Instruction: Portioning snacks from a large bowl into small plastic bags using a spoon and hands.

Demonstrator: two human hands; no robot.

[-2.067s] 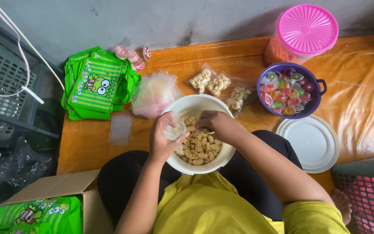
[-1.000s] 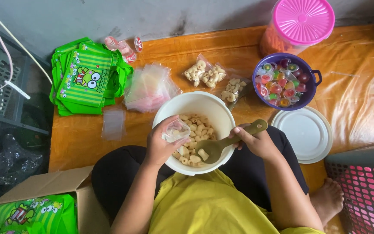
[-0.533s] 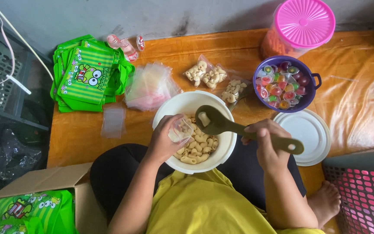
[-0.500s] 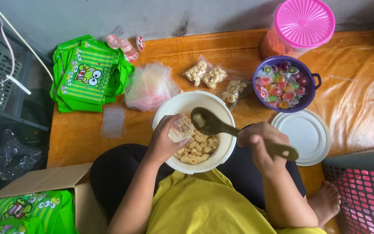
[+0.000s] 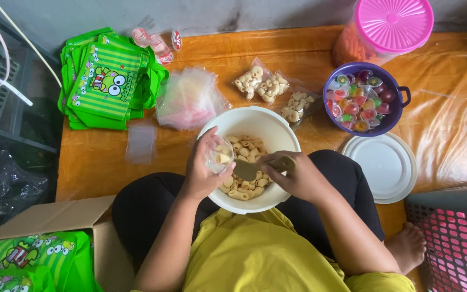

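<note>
Over the white bowl (image 5: 255, 121), left hand (image 5: 204, 173) pinches a flimsy clear bag (image 5: 220, 157) (light, slippery) by its mouth; right hand (image 5: 293, 176) grips the stiff scoop (image 5: 252, 168).

Orange mat (image 5: 449, 135), green bags (image 5: 106, 81), purple bowl (image 5: 360, 100), white lid (image 5: 382, 165)

White round bowl (image 5: 266, 125), resting on the seated person's lap, about half filled with pale, short tubular snack pieces (image 5: 246, 189). Small clear plastic bag (image 5: 220, 155), held open and upright above the bowl's left rim by the left hand (image 5: 204, 172), already containing a few of the same pieces. Flat greenish-tan scoop (image 5: 255, 168), gripped by the right hand (image 5: 293, 177) over the bowl's centre, its blade lying nearly level, pointing left toward the bag's mouth, just above the heap of pieces.
</note>
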